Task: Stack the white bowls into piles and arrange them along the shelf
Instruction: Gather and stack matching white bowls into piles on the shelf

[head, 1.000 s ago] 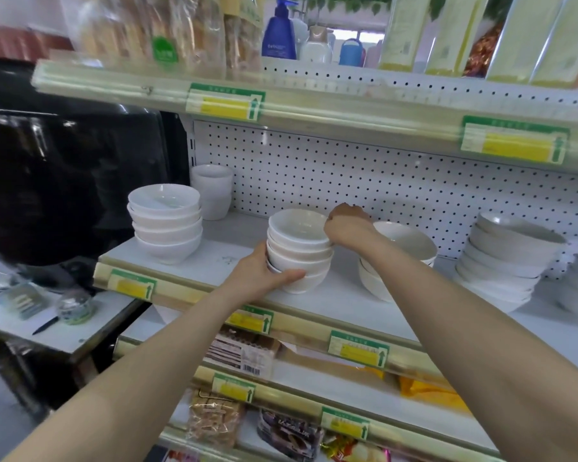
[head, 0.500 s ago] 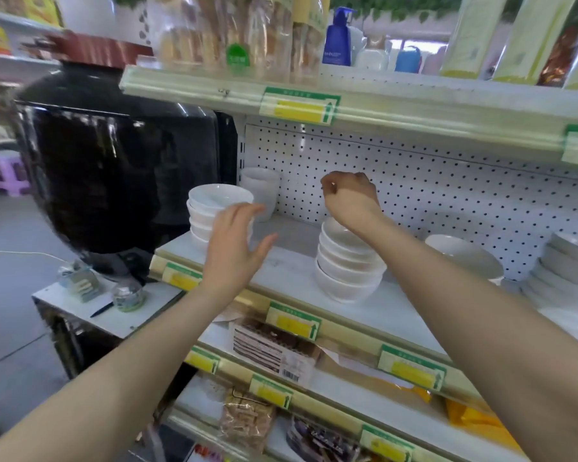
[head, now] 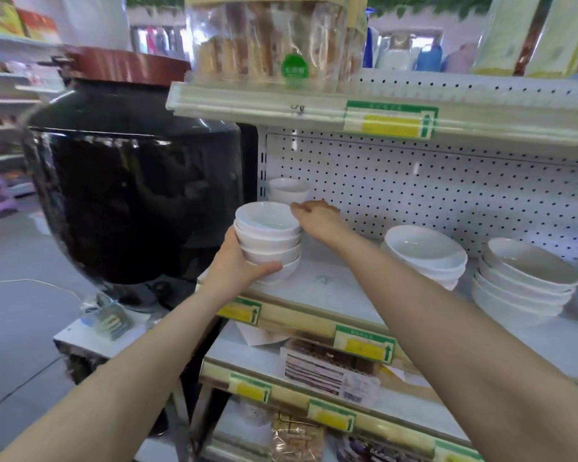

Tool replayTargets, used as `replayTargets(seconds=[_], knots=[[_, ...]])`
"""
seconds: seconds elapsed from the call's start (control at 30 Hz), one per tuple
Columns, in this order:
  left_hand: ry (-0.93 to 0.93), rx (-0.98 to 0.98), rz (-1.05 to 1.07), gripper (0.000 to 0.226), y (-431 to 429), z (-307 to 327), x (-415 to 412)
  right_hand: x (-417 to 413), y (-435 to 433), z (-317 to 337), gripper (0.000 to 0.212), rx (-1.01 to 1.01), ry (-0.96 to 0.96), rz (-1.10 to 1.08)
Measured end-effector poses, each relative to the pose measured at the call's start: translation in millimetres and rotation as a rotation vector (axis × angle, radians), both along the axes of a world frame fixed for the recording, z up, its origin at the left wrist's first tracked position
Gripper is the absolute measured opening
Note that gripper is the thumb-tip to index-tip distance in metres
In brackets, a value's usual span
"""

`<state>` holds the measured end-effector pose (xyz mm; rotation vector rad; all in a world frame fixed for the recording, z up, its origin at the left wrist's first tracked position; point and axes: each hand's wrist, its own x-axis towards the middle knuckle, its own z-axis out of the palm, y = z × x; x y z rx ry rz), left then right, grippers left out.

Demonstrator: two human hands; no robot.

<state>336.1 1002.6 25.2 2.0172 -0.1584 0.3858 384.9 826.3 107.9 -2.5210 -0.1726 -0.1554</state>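
A pile of several white bowls (head: 268, 240) stands at the left end of the white shelf (head: 327, 288). My left hand (head: 237, 265) grips the pile's lower left side, thumb curled under the front. My right hand (head: 316, 218) touches the top bowl's right rim from behind. Right behind this pile stands a smaller stack of white bowls (head: 289, 191) against the pegboard. To the right sit a middle pile (head: 426, 253) and a wider pile (head: 524, 281).
A large black jar (head: 131, 195) with a red lid stands just left of the shelf end. An upper shelf (head: 381, 118) with packaged goods overhangs the bowls. Lower shelves (head: 314, 371) hold packets. A small white table (head: 90, 338) is below the jar.
Both hands have left the middle pile and moved left to the left-end pile. My left hand, open in the air before, now grips that pile. The view has swung left.
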Motion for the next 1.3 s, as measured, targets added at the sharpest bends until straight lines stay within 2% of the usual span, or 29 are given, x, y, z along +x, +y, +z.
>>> replayTargets(seconds=[0.2, 0.3, 0.5, 0.6, 0.77, 1.0, 1.13, 1.23, 1.3], knots=[[0.032, 0.01, -0.07, 0.11, 7.5, 1.7, 9.0, 19.5, 7.6, 1.7, 0.023, -0.052, -0.046, -0.249], [0.077, 0.031, -0.1, 0.11, 11.7, 2.7, 14.8, 22.0, 11.1, 7.7, 0.02, -0.073, -0.058, -0.325], [0.117, 0.001, -0.175, 0.108, 17.5, 3.3, 16.4, 17.7, 7.9, 6.2, 0.028, -0.034, -0.033, -0.337], [0.105, 0.039, -0.218, 0.103, 21.3, -1.1, 14.0, 9.5, 2.4, 3.9, 0.044, 0.018, -0.024, -0.269], [0.104, 0.089, -0.223, 0.102, 21.1, -4.6, 15.1, -3.2, -2.0, -19.2, 0.063, 0.264, 0.085, -0.126], [0.123, 0.238, -0.286, 0.074, 25.9, -2.6, 25.7, -3.6, 5.4, -40.4, 0.065, 0.475, 0.109, -0.067], [0.102, 0.232, -0.264, 0.073, 27.4, -5.9, 28.0, -10.1, 11.5, -37.6, 0.078, 0.48, 0.113, -0.108], [0.096, 0.216, -0.264, 0.075, 29.5, -8.7, 29.6, -15.8, 14.4, -36.2, 0.069, 0.501, 0.087, -0.132], [0.084, 0.205, -0.276, 0.07, 30.6, -9.0, 28.4, -20.9, 16.0, -34.2, 0.073, 0.495, 0.078, -0.158]])
